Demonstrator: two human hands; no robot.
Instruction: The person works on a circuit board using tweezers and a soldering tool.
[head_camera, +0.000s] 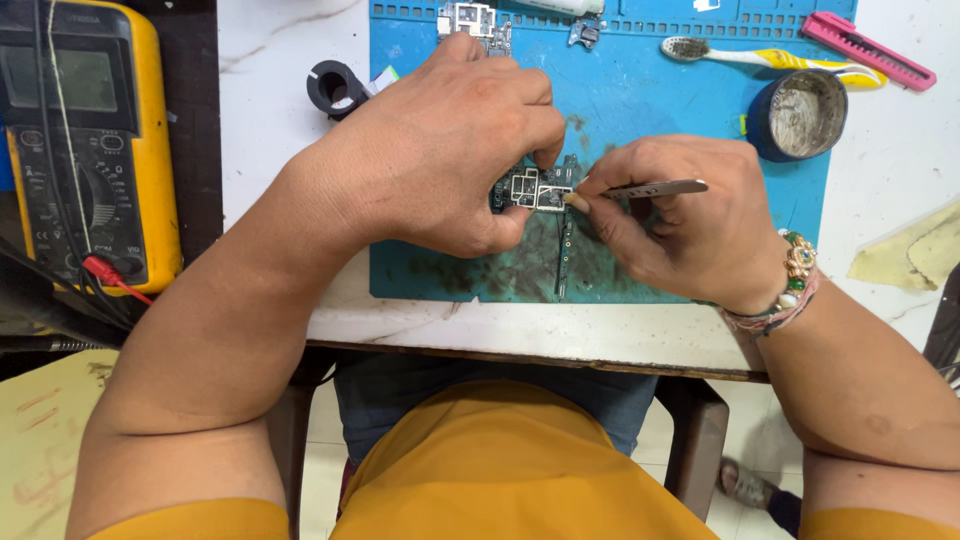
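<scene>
My left hand rests on a blue work mat and pinches a small phone circuit board between thumb and fingers. My right hand holds metal tweezers with the tips meeting the board's right edge. A thin black strip part lies on the mat just below the board. A beaded bracelet sits on my right wrist.
A yellow multimeter with a red probe lead stands at left. A black ring-shaped part lies beside the mat. At the back are a toothbrush, a round tin, a pink utility knife and another board.
</scene>
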